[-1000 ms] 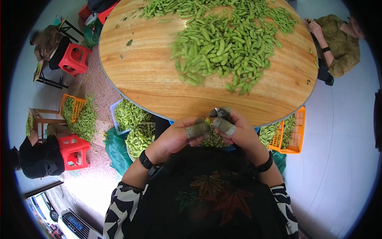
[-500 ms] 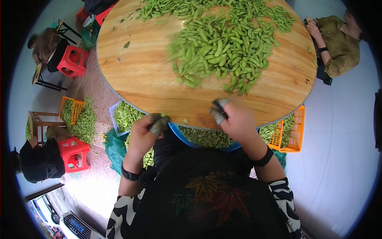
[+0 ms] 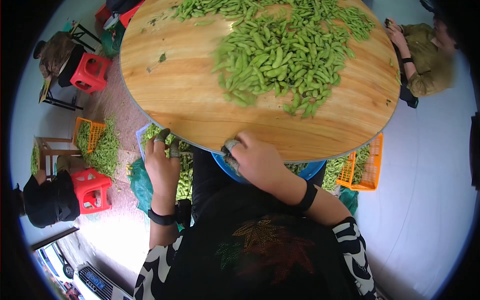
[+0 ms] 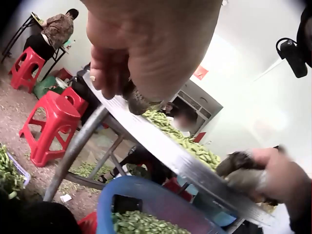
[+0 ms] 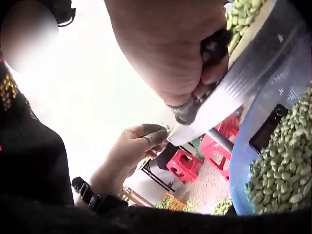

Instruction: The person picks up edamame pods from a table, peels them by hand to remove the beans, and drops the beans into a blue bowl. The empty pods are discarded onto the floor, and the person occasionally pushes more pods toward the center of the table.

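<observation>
Green pods [image 3: 295,60] lie heaped on the round wooden table [image 3: 175,95]. At the table's near left edge is my left hand [image 3: 162,167], its taped fingers slightly spread and no pod visible between them. My right hand [image 3: 260,162] bends over the near edge, taped fingers [image 3: 231,146] at the rim; whether they hold anything is hidden. Below the edge stands a blue basin [image 4: 105,202], with shelled beans [image 5: 282,180] and a dark phone-like object [image 5: 268,129] in it.
A white basket [image 3: 141,135] and an orange crate [image 3: 372,175] of pods flank the basin. Red stools [image 3: 91,192] and two seated people are at the left; another person [image 3: 425,60] sits at the right. A green sack [image 3: 140,185] lies on the floor.
My hands were together over the basin, then parted. The left has moved left to the table's edge and its fingers have spread; the right has swung left along the near rim.
</observation>
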Demonstrator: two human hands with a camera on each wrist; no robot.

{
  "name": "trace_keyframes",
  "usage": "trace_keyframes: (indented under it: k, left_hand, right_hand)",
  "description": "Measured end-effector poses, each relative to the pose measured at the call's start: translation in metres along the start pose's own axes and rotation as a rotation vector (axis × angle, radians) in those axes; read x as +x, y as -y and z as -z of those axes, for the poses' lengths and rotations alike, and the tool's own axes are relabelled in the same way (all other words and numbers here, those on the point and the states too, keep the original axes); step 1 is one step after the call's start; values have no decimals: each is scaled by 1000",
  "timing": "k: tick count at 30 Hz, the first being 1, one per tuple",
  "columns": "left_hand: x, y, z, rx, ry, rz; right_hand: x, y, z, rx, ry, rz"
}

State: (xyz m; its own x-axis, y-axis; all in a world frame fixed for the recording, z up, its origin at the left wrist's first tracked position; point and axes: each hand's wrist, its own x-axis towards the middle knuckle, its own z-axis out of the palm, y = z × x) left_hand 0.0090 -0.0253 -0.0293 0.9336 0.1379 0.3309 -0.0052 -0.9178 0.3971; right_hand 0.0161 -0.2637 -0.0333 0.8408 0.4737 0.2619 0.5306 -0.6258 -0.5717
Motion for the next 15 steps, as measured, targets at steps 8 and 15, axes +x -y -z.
trace_keyframes:
  k: [8,15]
  left_hand:
    - [4,-63,-22,-400,107,-261]
    - [-1,-105,-38,-622,315,-395]
  right_hand:
    - [-42,-16,44,-74,190,-134]
    - [7,-70,56,-400,-218,-410]
